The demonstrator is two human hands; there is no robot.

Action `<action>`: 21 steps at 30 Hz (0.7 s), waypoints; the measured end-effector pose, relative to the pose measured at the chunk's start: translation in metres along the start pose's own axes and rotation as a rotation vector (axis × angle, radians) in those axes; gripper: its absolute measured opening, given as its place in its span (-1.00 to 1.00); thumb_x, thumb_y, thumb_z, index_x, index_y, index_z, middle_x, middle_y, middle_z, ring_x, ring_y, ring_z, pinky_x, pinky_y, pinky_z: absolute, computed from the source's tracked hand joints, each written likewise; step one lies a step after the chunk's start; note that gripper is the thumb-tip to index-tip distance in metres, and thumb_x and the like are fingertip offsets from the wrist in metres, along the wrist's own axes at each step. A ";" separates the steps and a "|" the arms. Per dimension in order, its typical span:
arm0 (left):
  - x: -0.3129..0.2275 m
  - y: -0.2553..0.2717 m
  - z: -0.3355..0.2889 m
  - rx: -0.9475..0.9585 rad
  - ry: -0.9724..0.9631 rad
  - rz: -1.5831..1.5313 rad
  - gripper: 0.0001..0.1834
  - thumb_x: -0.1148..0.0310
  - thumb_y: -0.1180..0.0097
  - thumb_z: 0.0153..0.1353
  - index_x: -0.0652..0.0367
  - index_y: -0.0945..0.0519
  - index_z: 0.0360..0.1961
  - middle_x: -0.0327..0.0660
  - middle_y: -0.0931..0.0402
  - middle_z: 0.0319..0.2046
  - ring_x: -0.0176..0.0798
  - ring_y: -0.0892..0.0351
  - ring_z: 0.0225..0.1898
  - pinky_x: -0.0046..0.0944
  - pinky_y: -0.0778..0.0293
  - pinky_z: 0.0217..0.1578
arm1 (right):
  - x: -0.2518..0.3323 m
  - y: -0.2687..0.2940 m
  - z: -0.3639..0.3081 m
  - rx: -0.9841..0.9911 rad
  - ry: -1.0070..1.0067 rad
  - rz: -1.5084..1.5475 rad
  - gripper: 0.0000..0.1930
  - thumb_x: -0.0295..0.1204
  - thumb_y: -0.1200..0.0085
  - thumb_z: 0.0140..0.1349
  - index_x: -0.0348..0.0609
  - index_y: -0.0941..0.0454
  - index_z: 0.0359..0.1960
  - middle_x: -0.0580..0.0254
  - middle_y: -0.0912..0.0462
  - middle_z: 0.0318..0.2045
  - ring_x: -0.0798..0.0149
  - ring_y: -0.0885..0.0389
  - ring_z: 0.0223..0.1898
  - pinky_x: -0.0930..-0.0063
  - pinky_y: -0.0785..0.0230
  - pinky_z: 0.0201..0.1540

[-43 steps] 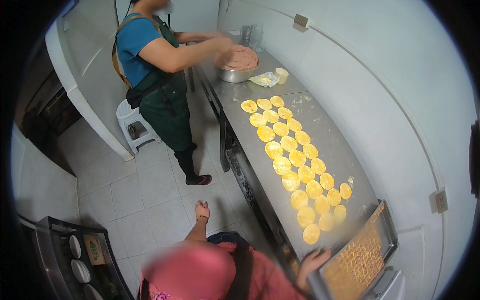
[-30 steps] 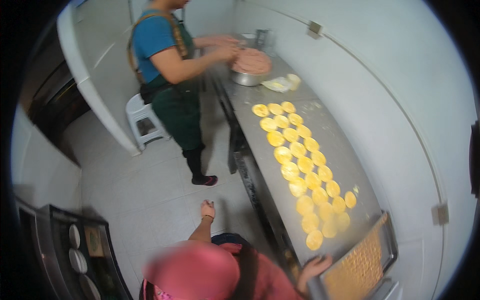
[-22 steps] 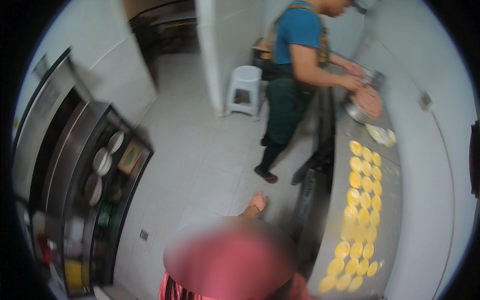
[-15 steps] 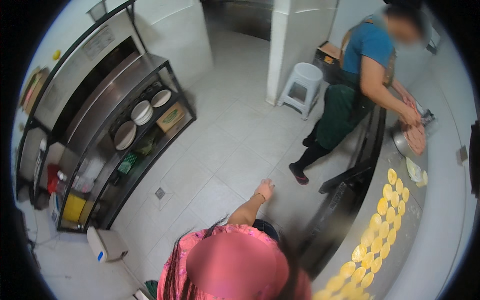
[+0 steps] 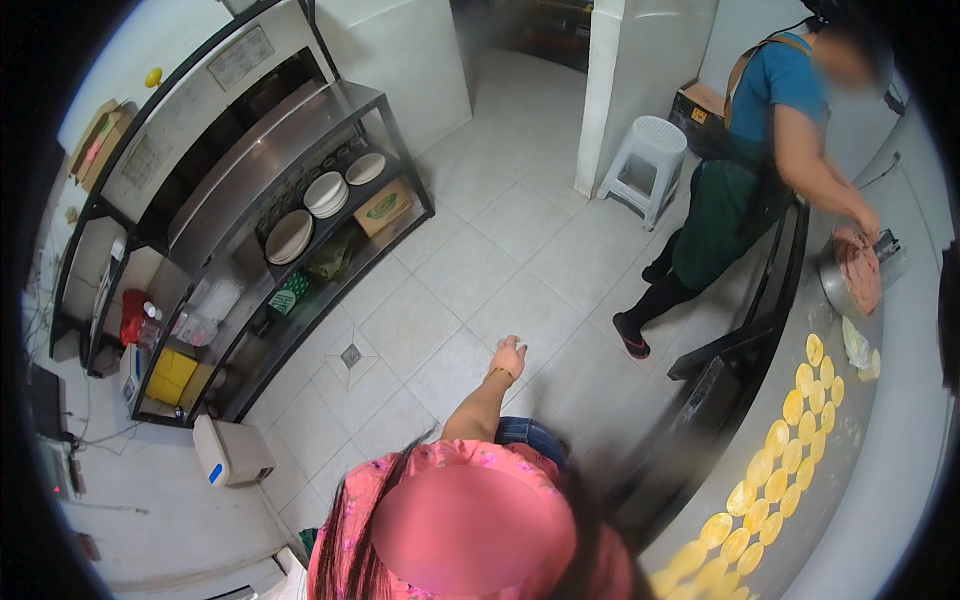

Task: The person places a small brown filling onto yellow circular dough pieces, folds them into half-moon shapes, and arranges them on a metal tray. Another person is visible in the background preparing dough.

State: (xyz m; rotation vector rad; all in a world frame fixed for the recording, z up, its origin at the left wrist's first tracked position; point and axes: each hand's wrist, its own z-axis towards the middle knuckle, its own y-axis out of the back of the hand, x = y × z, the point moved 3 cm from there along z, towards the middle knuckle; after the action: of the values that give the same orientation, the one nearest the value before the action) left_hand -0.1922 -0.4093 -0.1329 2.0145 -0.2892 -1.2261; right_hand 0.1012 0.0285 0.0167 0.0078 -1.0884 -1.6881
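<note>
My left hand (image 5: 510,358) hangs over the tiled floor with its fingers loosely spread and holding nothing. A bracelet circles its wrist. My right hand is out of sight. To the right, rows of flat yellow rounds (image 5: 791,456), like dough discs, lie on a long worktop (image 5: 832,475). At its far end stands a metal bowl (image 5: 833,284) heaped with a pinkish, meat-like mixture (image 5: 859,272). A co-worker's hand (image 5: 862,215) reaches to that bowl. Beside it lies a crumpled piece of clear plastic (image 5: 856,343).
The co-worker, in a dark green apron (image 5: 722,225), stands at the worktop's far end near a white plastic stool (image 5: 647,168). On the left, a metal shelf unit (image 5: 360,97) holds white plates (image 5: 325,193) and a cardboard box (image 5: 383,206). A white bin (image 5: 232,450) stands beside it.
My view has turned left, so the shelves, stool and worktop sit farther right and higher. My left hand has shifted slightly left in the picture and stays free. The co-worker remains at the bowl.
</note>
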 end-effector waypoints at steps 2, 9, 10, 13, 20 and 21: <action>-0.003 -0.003 0.001 0.037 -0.024 0.000 -0.60 0.16 0.09 0.24 0.14 -0.34 0.04 0.11 -0.30 0.02 0.16 -0.37 0.03 -0.01 -0.35 0.02 | -0.003 0.001 -0.001 0.004 0.002 0.018 -0.56 -0.45 0.05 0.23 -0.44 -0.22 0.10 -0.21 -0.34 -0.05 -0.09 -0.36 -0.05 0.16 -0.22 0.07; 0.004 -0.011 0.001 0.002 -0.046 -0.019 -0.61 0.18 0.08 0.23 0.17 -0.36 0.02 0.13 -0.33 -0.01 0.17 -0.37 0.02 -0.01 -0.35 0.02 | -0.011 0.003 0.000 0.010 0.000 0.106 -0.54 -0.46 0.05 0.22 -0.42 -0.20 0.12 -0.20 -0.33 -0.01 -0.07 -0.35 0.00 0.17 -0.19 0.12; 0.010 -0.014 0.003 -0.022 -0.049 -0.036 -0.62 0.21 0.05 0.22 0.21 -0.38 -0.01 0.14 -0.37 -0.05 0.16 -0.37 0.01 -0.02 -0.34 0.01 | -0.012 0.004 0.001 0.011 -0.004 0.118 -0.54 -0.46 0.05 0.22 -0.42 -0.20 0.13 -0.20 -0.33 0.00 -0.07 -0.35 0.01 0.17 -0.19 0.12; 0.034 -0.024 0.008 -0.110 -0.145 0.087 -0.65 0.23 0.05 0.21 0.26 -0.40 -0.08 0.16 -0.44 -0.17 0.17 -0.40 -0.05 0.01 -0.35 -0.03 | -0.016 0.027 -0.005 0.011 -0.071 0.056 -0.53 -0.47 0.06 0.21 -0.42 -0.19 0.14 -0.20 -0.32 0.02 -0.06 -0.34 0.03 0.17 -0.17 0.14; 0.049 -0.029 0.021 0.153 0.003 -0.311 -0.70 0.22 0.10 0.31 0.26 -0.38 -0.13 -0.09 -0.47 -0.33 -0.22 -0.58 -0.42 -0.27 -0.50 -0.49 | -0.017 0.045 -0.037 -0.029 -0.339 -0.240 -0.51 -0.49 0.05 0.20 -0.41 -0.18 0.16 -0.20 -0.32 0.05 -0.05 -0.33 0.07 0.18 -0.15 0.19; 0.042 -0.024 0.017 0.170 0.017 -0.360 -0.68 0.22 0.11 0.31 0.25 -0.35 -0.06 -0.09 -0.46 -0.25 -0.18 -0.59 -0.38 -0.26 -0.53 -0.46 | -0.015 0.045 -0.039 -0.056 -0.372 -0.251 -0.52 -0.51 0.07 0.20 -0.41 -0.19 0.16 -0.20 -0.26 0.10 -0.09 -0.22 0.15 0.13 -0.02 0.25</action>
State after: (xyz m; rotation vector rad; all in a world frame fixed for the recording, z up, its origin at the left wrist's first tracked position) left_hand -0.1888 -0.4233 -0.1825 2.2924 -0.0206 -1.4419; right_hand 0.1606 0.0151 0.0158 -0.2221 -1.3583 -1.9967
